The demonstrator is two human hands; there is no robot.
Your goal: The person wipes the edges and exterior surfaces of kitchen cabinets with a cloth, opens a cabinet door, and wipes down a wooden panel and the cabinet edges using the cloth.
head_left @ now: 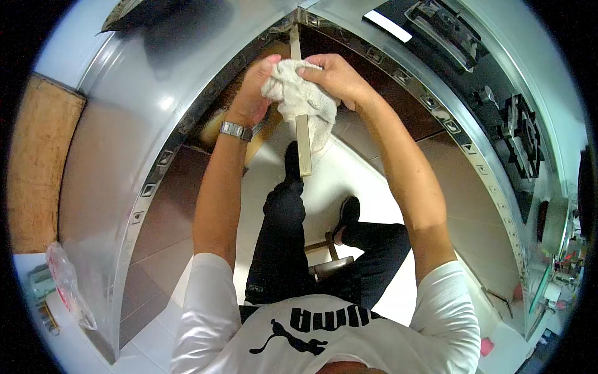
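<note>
A crumpled white cloth (298, 87) is draped over a narrow, pale gold bar or door edge (304, 146) that runs out from the inner corner of the counter toward me. With its fingers closed, my right hand (339, 78) grips the cloth's upper right, thumb pressed on top. At the opposite side my left hand (254, 92), wearing a metal watch (236, 131), pinches the cloth's left edge. Part of the cloth hangs down on the right of the bar. The fingertips under the cloth are hidden.
Steel countertops (149, 124) meet in a corner ahead, above brown cabinet fronts (168, 199). A gas stove (498, 106) lies on the right counter. On the left are a wooden board (43, 162) and a plastic bag (68, 287). Below me is the light tiled floor (374, 206).
</note>
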